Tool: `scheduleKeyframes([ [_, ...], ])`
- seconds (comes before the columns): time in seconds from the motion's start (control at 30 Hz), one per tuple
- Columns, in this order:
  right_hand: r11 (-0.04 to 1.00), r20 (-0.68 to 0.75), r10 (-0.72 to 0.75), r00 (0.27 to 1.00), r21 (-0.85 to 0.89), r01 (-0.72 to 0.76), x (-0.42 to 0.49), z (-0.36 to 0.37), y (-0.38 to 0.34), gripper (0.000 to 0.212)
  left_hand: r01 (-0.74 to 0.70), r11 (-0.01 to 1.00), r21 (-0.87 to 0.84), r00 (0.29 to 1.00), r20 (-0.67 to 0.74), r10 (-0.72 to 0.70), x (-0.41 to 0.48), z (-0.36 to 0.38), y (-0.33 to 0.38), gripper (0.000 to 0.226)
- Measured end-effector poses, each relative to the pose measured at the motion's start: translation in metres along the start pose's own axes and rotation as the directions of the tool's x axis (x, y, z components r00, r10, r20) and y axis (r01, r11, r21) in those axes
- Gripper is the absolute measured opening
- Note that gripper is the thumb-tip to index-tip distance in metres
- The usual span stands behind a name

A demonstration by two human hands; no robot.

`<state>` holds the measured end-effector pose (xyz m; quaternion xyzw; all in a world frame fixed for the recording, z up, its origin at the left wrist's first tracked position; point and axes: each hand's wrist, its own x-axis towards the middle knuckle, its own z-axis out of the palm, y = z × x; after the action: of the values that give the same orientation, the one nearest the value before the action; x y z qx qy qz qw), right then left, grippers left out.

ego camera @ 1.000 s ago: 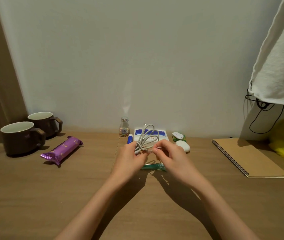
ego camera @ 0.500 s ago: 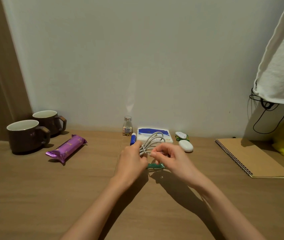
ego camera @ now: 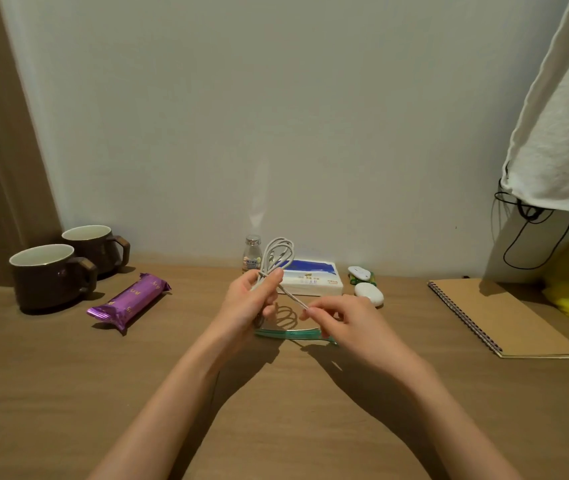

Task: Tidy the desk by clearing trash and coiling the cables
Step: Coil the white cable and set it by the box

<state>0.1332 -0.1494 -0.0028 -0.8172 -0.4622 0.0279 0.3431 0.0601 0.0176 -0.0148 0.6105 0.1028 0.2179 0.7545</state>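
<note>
Since the earlier frame, our right hand [ego camera: 348, 320] drew the thin white cable's [ego camera: 277, 258] tail outward, fingers pinching it; our left hand [ego camera: 248, 303] clamped the coil. Next, probably, wrap the tail.

Both forearms are reaching forward; the left hand [ego camera: 248, 301] is gripping closed, the right hand [ego camera: 343, 318] apparently pinching with its fingertips.
</note>
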Motion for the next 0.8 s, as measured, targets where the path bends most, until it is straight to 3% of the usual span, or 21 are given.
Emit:
scheduleKeyframes([
  [0.1,0.976,-0.087,-0.127,0.988,-0.187,0.109,0.001,0.001,0.001,0.019,-0.087,0.937,0.339,0.98,-0.138,0.141,0.002,-0.007,-0.007,0.023],
  [0.17,0.94,-0.119,-0.229,0.966,-0.284,0.187,0.002,0.002,0.004,0.021,-0.123,0.799,0.589,0.95,-0.163,0.267,0.004,-0.012,-0.011,0.021],
  [0.23,0.884,-0.157,-0.363,0.919,-0.37,0.286,0.002,0.002,0.006,0.023,-0.156,0.671,0.725,0.932,-0.117,0.342,0.003,-0.015,-0.013,0.015],
  [0.33,0.789,-0.245,-0.526,0.814,-0.498,0.36,0.002,-0.002,0.005,0.025,-0.206,0.52,0.829,0.911,-0.032,0.412,0.001,-0.017,-0.013,0.014],
  [0.43,0.73,-0.331,-0.622,0.709,-0.572,0.373,0.004,-0.01,0.006,0.024,-0.32,0.481,0.816,0.914,0.131,0.385,-0.001,-0.014,-0.01,0.021],
  [0.5,0.738,-0.376,-0.625,0.684,-0.571,0.36,0.005,-0.016,0.007,0.028,-0.426,0.454,0.783,0.9,0.314,0.303,-0.004,-0.009,-0.009,0.019],
  [0.57,0.771,-0.388,-0.59,0.708,-0.531,0.352,0.005,-0.022,0.011,0.03,-0.506,0.45,0.736,0.86,0.466,0.207,-0.008,-0.001,-0.009,0.027],
  [0.63,0.845,-0.374,-0.493,0.785,-0.42,0.331,0.004,-0.028,0.014,0.03,-0.532,0.521,0.667,0.824,0.549,0.139,-0.013,0.008,-0.006,0.027],
  [0.73,0.965,-0.317,-0.26,0.912,-0.063,0.253,0.001,-0.04,0.014,0.027,-0.458,0.696,0.553,0.809,0.583,0.07,-0.02,0.018,0.004,0.02],
  [0.8,0.96,-0.242,-0.138,0.96,0.205,0.189,0.0,-0.047,0.016,0.021,-0.404,0.767,0.498,0.806,0.59,0.042,-0.024,0.021,0.011,0.022],
])
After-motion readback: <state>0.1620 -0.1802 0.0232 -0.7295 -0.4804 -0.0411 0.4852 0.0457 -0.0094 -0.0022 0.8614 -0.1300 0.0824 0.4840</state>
